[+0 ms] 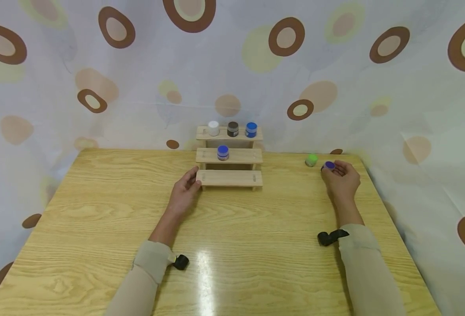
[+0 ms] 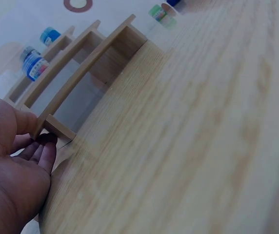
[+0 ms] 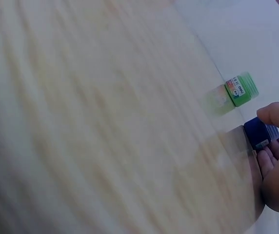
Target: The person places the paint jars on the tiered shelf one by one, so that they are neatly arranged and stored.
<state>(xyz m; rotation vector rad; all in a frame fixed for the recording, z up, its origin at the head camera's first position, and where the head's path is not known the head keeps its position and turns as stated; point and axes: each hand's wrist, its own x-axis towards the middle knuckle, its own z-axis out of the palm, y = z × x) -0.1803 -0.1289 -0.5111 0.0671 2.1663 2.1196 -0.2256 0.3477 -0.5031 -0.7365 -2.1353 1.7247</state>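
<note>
My left hand (image 1: 183,193) grips the left end of the lowest step of a three-tier wooden rack (image 1: 229,177), thumb on top and fingers curled beneath in the left wrist view. At the table's right, my right hand (image 1: 344,180) pinches a dark blue-purple paint jar (image 3: 257,132) between thumb and fingers. Beside it stands a green paint jar (image 1: 311,160), apart from the hand. On the rack's top step sit a white jar (image 1: 213,128), a dark brown jar (image 1: 233,129) and a blue jar (image 1: 251,130). Another blue jar (image 1: 223,152) sits on the middle step.
The wooden table (image 1: 232,228) meets a patterned curtain (image 1: 137,87) behind the rack and along the right. Black wrist cameras are strapped at both sleeves (image 1: 153,259). Light reflects off the table near its front.
</note>
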